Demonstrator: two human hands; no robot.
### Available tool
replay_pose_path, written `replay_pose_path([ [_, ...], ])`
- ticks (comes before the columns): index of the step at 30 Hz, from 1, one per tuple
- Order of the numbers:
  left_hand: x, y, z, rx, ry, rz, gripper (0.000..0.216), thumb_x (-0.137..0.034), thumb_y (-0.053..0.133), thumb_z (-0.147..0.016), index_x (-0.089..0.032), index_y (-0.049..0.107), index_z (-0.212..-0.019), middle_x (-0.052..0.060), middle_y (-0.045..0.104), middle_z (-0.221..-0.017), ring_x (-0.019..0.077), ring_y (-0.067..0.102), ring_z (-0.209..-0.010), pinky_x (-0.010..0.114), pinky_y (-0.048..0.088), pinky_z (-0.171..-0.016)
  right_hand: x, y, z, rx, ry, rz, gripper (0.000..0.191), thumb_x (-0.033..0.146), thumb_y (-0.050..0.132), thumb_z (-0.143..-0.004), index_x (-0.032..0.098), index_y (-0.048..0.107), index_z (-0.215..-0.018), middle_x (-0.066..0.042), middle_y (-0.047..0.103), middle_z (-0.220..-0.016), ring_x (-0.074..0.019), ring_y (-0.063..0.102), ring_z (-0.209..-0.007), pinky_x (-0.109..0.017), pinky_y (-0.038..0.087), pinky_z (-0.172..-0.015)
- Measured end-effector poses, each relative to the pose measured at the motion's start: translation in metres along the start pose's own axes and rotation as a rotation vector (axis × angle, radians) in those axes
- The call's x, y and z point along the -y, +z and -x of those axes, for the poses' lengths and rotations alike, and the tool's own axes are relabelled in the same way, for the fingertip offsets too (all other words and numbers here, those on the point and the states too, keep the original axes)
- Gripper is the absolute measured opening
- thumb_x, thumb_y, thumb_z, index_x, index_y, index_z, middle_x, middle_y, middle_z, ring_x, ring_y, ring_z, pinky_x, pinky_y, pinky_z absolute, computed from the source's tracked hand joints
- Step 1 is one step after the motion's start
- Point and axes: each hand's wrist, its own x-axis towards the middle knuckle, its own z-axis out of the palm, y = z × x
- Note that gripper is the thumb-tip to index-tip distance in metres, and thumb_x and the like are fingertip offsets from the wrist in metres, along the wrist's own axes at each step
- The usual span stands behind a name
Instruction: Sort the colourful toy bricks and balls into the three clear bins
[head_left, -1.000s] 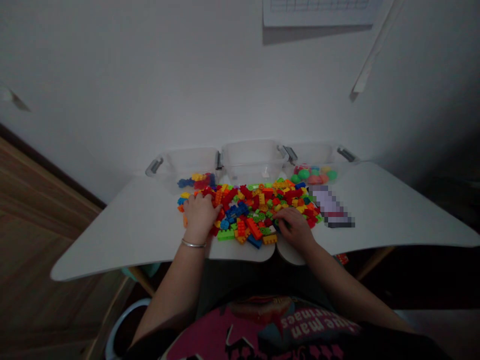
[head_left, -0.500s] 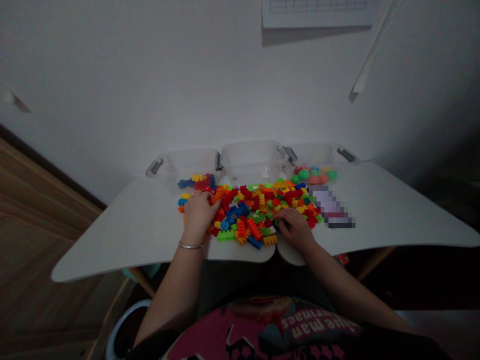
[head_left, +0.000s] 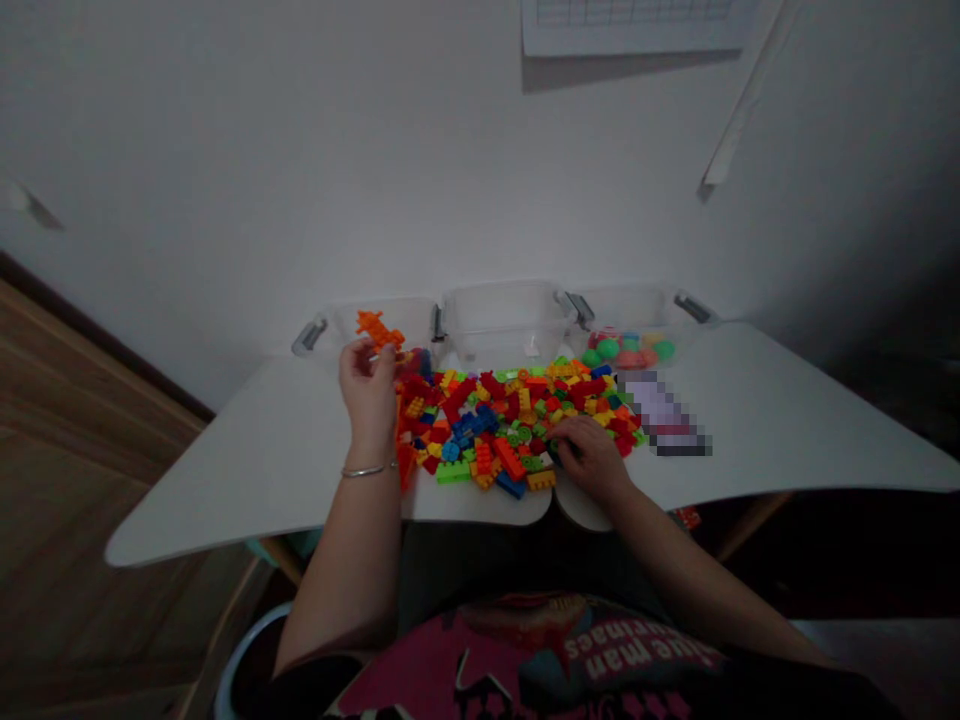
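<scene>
A pile of coloured building blocks (head_left: 510, 415) covers the middle of the white table (head_left: 247, 470). My left hand (head_left: 367, 385), with a bracelet on the wrist, is raised at the front of the left clear bin (head_left: 360, 325), its fingers closed on an orange block (head_left: 377, 328). My right hand (head_left: 592, 455) rests curled on the pile's near right edge, fingertips pressed among the blocks; what it grips, if anything, I cannot make out.
Three clear bins stand in a row against the wall: the left one holds some blocks, the middle bin (head_left: 506, 320) looks nearly empty, the right bin (head_left: 637, 320) holds coloured balls (head_left: 628, 350). A blurred-out object (head_left: 664, 415) lies right of the pile.
My left hand rose from the pile's left edge and moved back toward the left bin, carrying an orange block. My right hand stayed where it was.
</scene>
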Motion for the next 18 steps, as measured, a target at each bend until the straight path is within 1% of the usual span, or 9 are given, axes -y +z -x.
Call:
replay_pose_path([
  [2,0.002,0.003,-0.009,-0.064,0.053,0.004,0.030,-0.036,0.064,-0.079,-0.022,0.050,-0.101,0.003,0.062,-0.098,0.0118,0.064,-0.080,0.025,0.054,-0.072,0.000,-0.001,-0.001,0.005,-0.003,0.001,0.018,0.012,0.050,-0.086,0.022,0.065,-0.086,-0.005,0.069,-0.084,-0.0208,0.063,-0.084,-0.037,0.051,-0.079],
  [4,0.003,0.005,-0.020,-0.078,0.115,-0.082,0.028,-0.031,0.064,-0.078,-0.020,0.052,-0.101,0.004,0.063,-0.100,0.0126,0.064,-0.083,0.027,0.054,-0.076,0.001,-0.001,-0.001,0.005,-0.013,0.003,0.018,0.012,0.050,-0.086,0.022,0.064,-0.086,-0.005,0.069,-0.084,-0.0208,0.063,-0.083,-0.037,0.051,-0.079],
  [6,0.004,0.004,-0.031,-0.058,0.183,-0.248,0.025,-0.026,0.064,-0.077,-0.018,0.056,-0.099,0.005,0.063,-0.100,0.0143,0.063,-0.087,0.029,0.053,-0.080,0.001,-0.002,-0.001,0.005,-0.024,0.004,0.018,0.012,0.049,-0.087,0.021,0.064,-0.086,-0.005,0.069,-0.084,-0.0206,0.062,-0.083,-0.036,0.051,-0.078],
  [8,0.004,0.003,-0.040,-0.016,0.240,-0.480,0.024,-0.022,0.063,-0.076,-0.017,0.060,-0.099,0.006,0.064,-0.101,0.0163,0.062,-0.089,0.032,0.051,-0.085,0.001,-0.002,-0.001,-0.001,-0.026,0.004,0.018,0.011,0.049,-0.086,0.021,0.064,-0.086,-0.005,0.069,-0.083,-0.0206,0.062,-0.083,-0.036,0.051,-0.078],
  [9,0.004,0.002,-0.043,0.013,0.246,-0.604,0.025,-0.022,0.062,-0.076,-0.016,0.062,-0.100,0.006,0.065,-0.101,0.0174,0.062,-0.089,0.033,0.050,-0.087,0.001,-0.002,0.000,-0.006,-0.027,0.005,0.018,0.011,0.049,-0.086,0.021,0.064,-0.086,-0.005,0.069,-0.083,-0.0206,0.063,-0.083,-0.036,0.051,-0.078],
  [12,0.000,0.004,-0.049,0.115,0.184,-0.931,0.029,-0.027,0.060,-0.080,-0.016,0.067,-0.105,0.010,0.067,-0.101,0.0225,0.062,-0.090,0.037,0.047,-0.087,0.002,-0.002,0.000,-0.004,-0.028,0.013,0.019,0.010,0.049,-0.085,0.021,0.065,-0.087,-0.005,0.070,-0.085,-0.0208,0.063,-0.085,-0.037,0.051,-0.081],
  [14,-0.002,0.008,-0.050,0.142,0.142,-1.093,0.035,-0.033,0.057,-0.082,-0.017,0.068,-0.111,0.013,0.069,-0.102,0.0284,0.061,-0.097,0.042,0.046,-0.088,0.003,-0.002,-0.001,0.017,-0.036,0.017,0.020,0.009,0.049,-0.084,0.022,0.065,-0.086,-0.005,0.070,-0.085,-0.0207,0.063,-0.085,-0.036,0.051,-0.081],
  [16,-0.003,0.011,-0.049,0.147,0.121,-1.201,0.040,-0.037,0.053,-0.084,-0.018,0.068,-0.116,0.015,0.070,-0.106,0.0342,0.059,-0.105,0.046,0.043,-0.089,0.004,-0.002,-0.001,0.028,-0.047,0.016,0.021,0.009,0.049,-0.084,0.021,0.065,-0.085,-0.005,0.070,-0.084,-0.0205,0.063,-0.084,-0.036,0.051,-0.080],
  [18,-0.003,0.013,-0.047,0.175,0.097,-1.274,0.041,-0.038,0.047,-0.087,-0.019,0.069,-0.115,0.015,0.071,-0.105,0.0366,0.057,-0.108,0.049,0.041,-0.090,0.005,-0.002,-0.002,0.027,-0.054,0.015,0.020,0.008,0.049,-0.084,0.021,0.065,-0.085,-0.005,0.070,-0.084,-0.0204,0.063,-0.084,-0.036,0.051,-0.081],
])
